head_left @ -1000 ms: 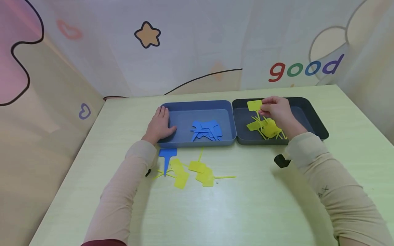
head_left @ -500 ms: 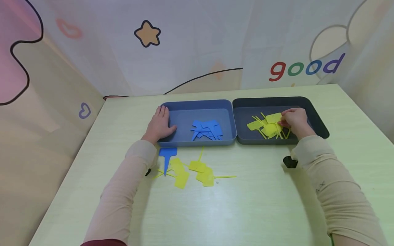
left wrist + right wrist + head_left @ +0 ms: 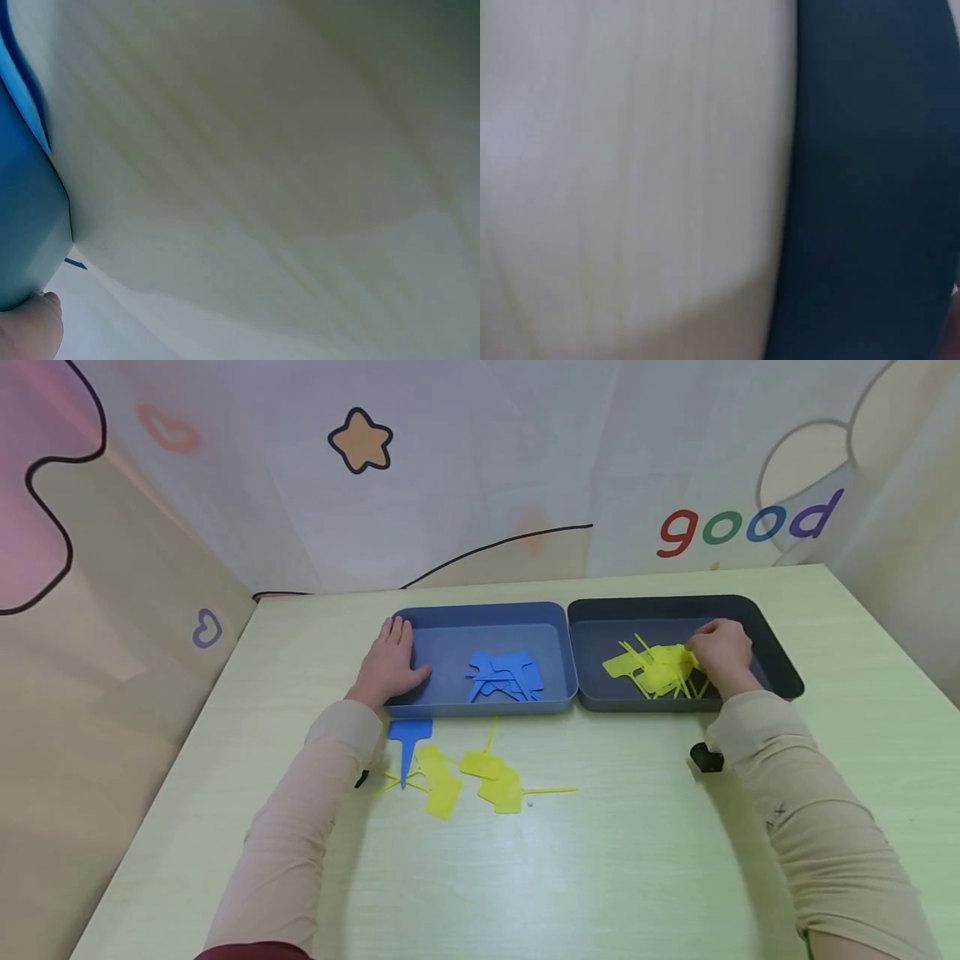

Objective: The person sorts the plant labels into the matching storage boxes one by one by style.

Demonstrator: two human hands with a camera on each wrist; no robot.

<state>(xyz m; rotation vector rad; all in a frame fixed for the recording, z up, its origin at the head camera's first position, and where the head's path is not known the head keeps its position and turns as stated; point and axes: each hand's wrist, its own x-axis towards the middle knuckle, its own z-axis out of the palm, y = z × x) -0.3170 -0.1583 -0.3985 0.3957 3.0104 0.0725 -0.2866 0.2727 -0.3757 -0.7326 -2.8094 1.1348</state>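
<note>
Loose yellow tags (image 3: 482,766) lie near-right of the left hand (image 3: 392,664), the nearer one, fingers straight; right hand (image 3: 722,652), can't tell.

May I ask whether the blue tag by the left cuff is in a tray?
Out: the blue T-shaped tag lies on the table near the blue tray.

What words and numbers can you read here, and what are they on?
"good": colourful letters on the cloth backdrop.
Small dark mark on the right sleeve: too small to read.
Yellow tags and blue tags: no writing I can make out.
</note>
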